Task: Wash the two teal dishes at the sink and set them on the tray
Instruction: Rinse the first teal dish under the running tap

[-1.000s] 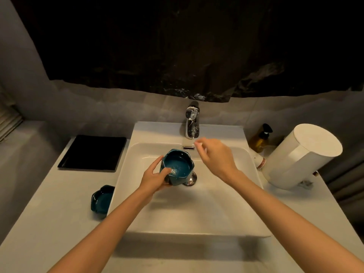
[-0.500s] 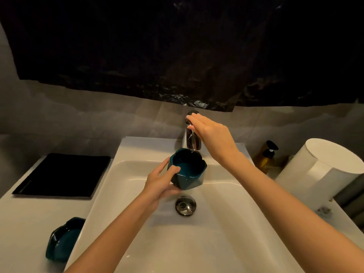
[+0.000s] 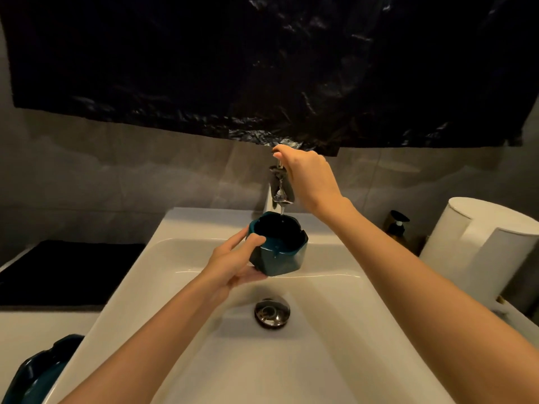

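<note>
At the surface's front left corner lies a shallow teal dish (image 3: 38,371), cut off by the picture's edge, its hollow facing up, just beside the sink's left rim. Behind it, along the left edge of the surface, a black tray (image 3: 67,272) lies flat.

The left hand (image 3: 233,263) reaches over the left rim of the sink (image 3: 186,258) and holds a deep teal dish (image 3: 280,249) with faceted sides. The grip is a half-closed clasp: the thumb presses on the near-left wall just under the rim, and the fingers wrap beneath and behind the base, mostly hidden. The dish hangs clear of the basin, above the back part of it, with its axis close to upright and its mouth turned up and slightly toward the person. The notched rim sits right under the spout.

A thin stream of water (image 3: 282,211) runs from the faucet (image 3: 280,188) into the dish's mouth. Below, near the middle of the basin, is the metal drain stopper (image 3: 272,312).

The right hand (image 3: 309,179) lies on top of the faucet at the sink's back edge, its grip bent down over the handle, fingertips at the far left side; the thumb is hidden.

At the surface's right edge stand a dark pump bottle (image 3: 397,227) and, beside it, a white cylindrical container (image 3: 478,243). A black plastic sheet (image 3: 262,68) hangs on the wall above.
</note>
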The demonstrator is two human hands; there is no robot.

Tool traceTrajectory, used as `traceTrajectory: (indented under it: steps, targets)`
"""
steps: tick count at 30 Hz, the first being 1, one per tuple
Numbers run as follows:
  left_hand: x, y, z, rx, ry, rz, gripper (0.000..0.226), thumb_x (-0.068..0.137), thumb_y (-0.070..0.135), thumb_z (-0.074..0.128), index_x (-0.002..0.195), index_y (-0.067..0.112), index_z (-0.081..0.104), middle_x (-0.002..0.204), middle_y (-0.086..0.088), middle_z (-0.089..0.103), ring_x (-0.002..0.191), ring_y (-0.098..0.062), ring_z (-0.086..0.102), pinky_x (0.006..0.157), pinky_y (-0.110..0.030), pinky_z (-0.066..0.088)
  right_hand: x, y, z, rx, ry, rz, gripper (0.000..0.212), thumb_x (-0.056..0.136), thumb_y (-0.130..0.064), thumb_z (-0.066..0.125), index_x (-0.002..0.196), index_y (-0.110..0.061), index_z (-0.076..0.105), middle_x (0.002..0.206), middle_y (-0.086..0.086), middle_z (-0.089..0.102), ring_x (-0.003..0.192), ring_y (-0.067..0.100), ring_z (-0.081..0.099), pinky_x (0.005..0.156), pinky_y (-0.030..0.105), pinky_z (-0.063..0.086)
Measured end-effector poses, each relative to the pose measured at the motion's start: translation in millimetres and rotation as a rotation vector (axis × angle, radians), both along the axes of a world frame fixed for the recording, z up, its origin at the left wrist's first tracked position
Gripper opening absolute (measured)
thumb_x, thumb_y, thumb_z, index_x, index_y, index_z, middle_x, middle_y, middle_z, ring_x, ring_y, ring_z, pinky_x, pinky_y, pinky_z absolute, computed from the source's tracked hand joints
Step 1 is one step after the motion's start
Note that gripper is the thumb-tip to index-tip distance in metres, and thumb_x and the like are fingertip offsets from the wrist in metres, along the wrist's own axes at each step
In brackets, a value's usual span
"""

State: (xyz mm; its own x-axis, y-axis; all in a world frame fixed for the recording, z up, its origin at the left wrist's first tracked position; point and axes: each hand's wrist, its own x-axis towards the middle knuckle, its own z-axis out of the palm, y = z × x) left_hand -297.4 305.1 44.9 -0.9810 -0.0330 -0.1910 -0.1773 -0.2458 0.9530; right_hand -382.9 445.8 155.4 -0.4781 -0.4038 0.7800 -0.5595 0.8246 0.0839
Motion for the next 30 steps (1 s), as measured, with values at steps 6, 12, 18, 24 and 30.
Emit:
traceTrajectory:
  steps: [6, 12, 18, 24, 30]
  targets:
    - [1, -2, -7, 0.034, 0.023, -0.041, 0.042, 0.088, 0.024, 0.064, 0.129, 0.02, 0.056, 0.117, -0.015, 0.063, 0.093, -0.031, 0.068, 0.063, -0.036, 0.06, 11, 4, 6, -0.077, -0.123, 0.059, 0.039, 0.103, -0.031, 0.035, 0.128, -0.008, 0.055, 0.095, 0.012, 0.069, 0.083, 0.032, 0.063, 0.069, 0.038, 0.048]
    - [-3, -9, -13, -0.075, 0.093, -0.005, 0.048, 0.084, 0.022, 0.068, 0.13, 0.025, 0.055, 0.12, -0.016, 0.063, 0.086, -0.029, 0.071, 0.065, -0.04, 0.061, 61, 19, -47, -0.441, -0.06, 0.179, 0.025, 0.099, -0.019, 0.046, 0.121, -0.012, 0.056, 0.096, 0.002, 0.067, 0.083, 0.018, 0.062, 0.073, 0.04, 0.052]
    - [7, -11, -15, -0.142, 0.154, 0.045, 0.05, 0.086, 0.021, 0.066, 0.133, 0.027, 0.053, 0.12, -0.015, 0.063, 0.092, -0.029, 0.068, 0.07, -0.044, 0.06, 116, 33, -98, 0.184, -0.486, 0.108, 0.033, 0.093, -0.014, 0.047, 0.124, -0.015, 0.059, 0.128, 0.004, 0.06, 0.122, 0.017, 0.049, 0.119, 0.038, 0.017]
    - [14, -5, -11, -0.256, 0.175, -0.037, 0.052, 0.085, 0.022, 0.066, 0.134, 0.029, 0.052, 0.123, -0.014, 0.06, 0.092, -0.032, 0.069, 0.07, -0.044, 0.06, 105, 21, -109, 0.459, -0.423, 0.077, 0.064, 0.085, -0.037, 0.063, 0.143, -0.022, 0.04, 0.146, -0.002, 0.044, 0.138, 0.026, 0.029, 0.116, 0.035, 0.022]
    - [8, -6, -12, -0.299, 0.173, 0.033, 0.047, 0.086, 0.021, 0.066, 0.131, 0.026, 0.054, 0.118, -0.014, 0.061, 0.093, -0.033, 0.067, 0.062, -0.041, 0.06, 91, 21, -116, 0.553, -0.251, -0.026, 0.057, 0.086, -0.041, 0.061, 0.133, -0.011, 0.049, 0.128, 0.006, 0.061, 0.131, 0.026, 0.042, 0.116, 0.033, 0.02]
